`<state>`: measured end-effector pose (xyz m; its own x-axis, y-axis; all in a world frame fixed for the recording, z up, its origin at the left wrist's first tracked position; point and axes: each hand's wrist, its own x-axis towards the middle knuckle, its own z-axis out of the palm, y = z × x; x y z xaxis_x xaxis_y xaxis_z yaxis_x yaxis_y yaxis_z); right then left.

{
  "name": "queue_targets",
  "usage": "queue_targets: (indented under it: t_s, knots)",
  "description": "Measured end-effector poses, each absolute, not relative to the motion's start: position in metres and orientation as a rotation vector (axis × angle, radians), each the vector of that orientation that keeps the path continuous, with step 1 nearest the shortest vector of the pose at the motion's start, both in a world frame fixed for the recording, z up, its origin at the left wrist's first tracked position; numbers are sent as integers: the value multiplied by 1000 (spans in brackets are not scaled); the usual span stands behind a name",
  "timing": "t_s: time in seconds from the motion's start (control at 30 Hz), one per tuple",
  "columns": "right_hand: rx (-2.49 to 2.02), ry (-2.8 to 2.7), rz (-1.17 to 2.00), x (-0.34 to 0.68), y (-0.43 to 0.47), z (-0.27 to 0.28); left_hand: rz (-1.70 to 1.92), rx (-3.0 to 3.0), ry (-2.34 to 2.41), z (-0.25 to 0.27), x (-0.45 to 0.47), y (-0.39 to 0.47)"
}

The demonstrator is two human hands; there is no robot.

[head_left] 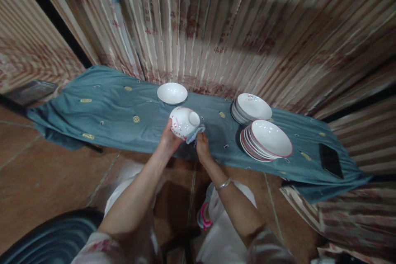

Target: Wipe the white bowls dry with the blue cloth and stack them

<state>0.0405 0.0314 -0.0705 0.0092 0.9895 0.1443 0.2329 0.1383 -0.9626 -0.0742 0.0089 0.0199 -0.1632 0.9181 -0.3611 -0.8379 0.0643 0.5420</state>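
A white bowl (181, 120) with small red flowers is tilted on its side, its round foot turned up and to the right. My left hand (170, 138) grips the bowl at its lower left. In my right hand (202, 145) is a light blue cloth (194, 133), pressed against the bowl's lower right side. The bowl is held above the near part of the cloth-covered table. Behind it a shallow white dish (172, 93) lies on the table.
On the right of the blue-green tablecloth (117, 107) stand a stack of white dishes (252, 107) and a stack of red-rimmed bowls (269, 139). A black phone (331, 160) lies farther right. A patterned curtain (198, 29) hangs behind. A black round seat (52, 235) is at lower left.
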Motion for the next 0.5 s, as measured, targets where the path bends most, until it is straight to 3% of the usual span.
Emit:
queue_targets:
  t_s: [0.5]
  knots:
    - [-1208, -2073, 559, 47, -9, -41, 1641, 161, 834, 7, -75, 19]
